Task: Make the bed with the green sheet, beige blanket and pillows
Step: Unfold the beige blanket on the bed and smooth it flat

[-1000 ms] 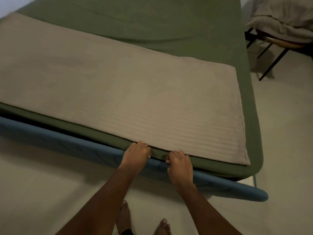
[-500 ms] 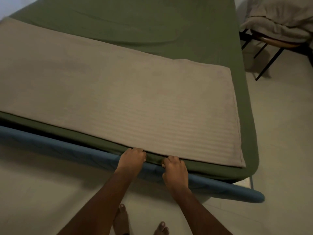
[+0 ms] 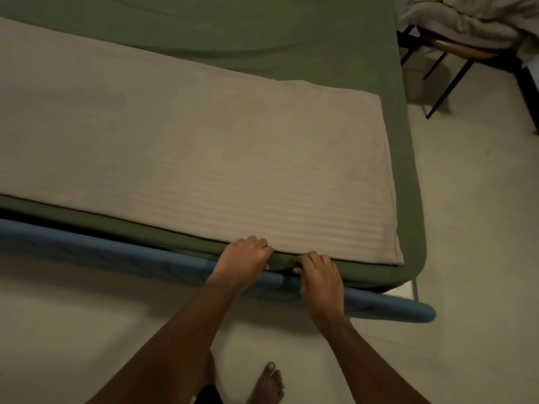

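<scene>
A green sheet [image 3: 262,33] covers the mattress. A folded beige blanket [image 3: 189,158] lies flat across it, its near edge along the bed's side. My left hand [image 3: 242,262] and my right hand [image 3: 319,277] sit side by side at that near edge, fingers curled. Both pinch a small bunch of the green sheet just under the blanket's edge. No pillows are in view.
A blue padded rail [image 3: 116,255] runs along the bed's near side and ends at the right [image 3: 420,312]. A chair [image 3: 455,51] with black legs, piled with beige bedding [image 3: 472,18], stands at the upper right. Pale floor [image 3: 466,228] surrounds the bed; my bare feet [image 3: 268,383] are below.
Both hands have stayed at the bed's near edge and drawn slightly closer together, bunching the green sheet between them. The view has shifted a little.
</scene>
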